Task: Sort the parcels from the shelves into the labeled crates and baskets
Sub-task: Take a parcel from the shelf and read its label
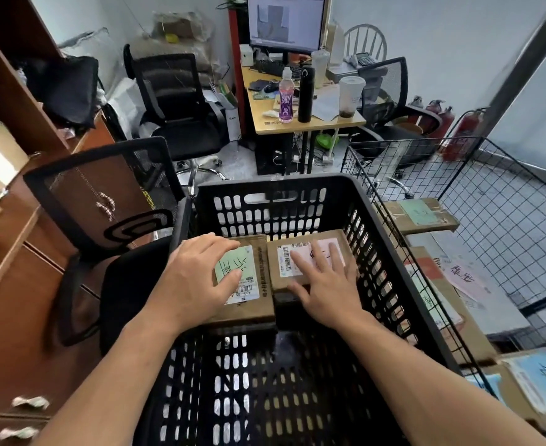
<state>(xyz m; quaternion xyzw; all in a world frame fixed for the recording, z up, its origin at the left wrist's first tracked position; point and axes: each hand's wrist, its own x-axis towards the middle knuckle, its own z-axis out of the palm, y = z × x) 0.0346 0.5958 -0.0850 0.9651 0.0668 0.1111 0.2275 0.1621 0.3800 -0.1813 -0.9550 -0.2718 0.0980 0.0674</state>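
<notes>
Two brown cardboard parcels lie side by side inside a black slotted plastic crate (393,252). The left parcel (258,304) carries a green handwritten label, and my left hand (197,278) rests on it with its fingers curved over the far edge and the thumb on the label. The right parcel (284,252) bears a pink label with a barcode. My right hand (326,284) lies flat on it, fingers spread and straight.
A wire-mesh basket (506,220) to the right holds several labelled parcels (422,214). A black mesh chair (104,204) stands left of the crate, beside brown wooden shelves (7,188) holding boxes. Beyond are a desk (297,120) with bottles and a monitor, more chairs, and fire extinguishers (458,130).
</notes>
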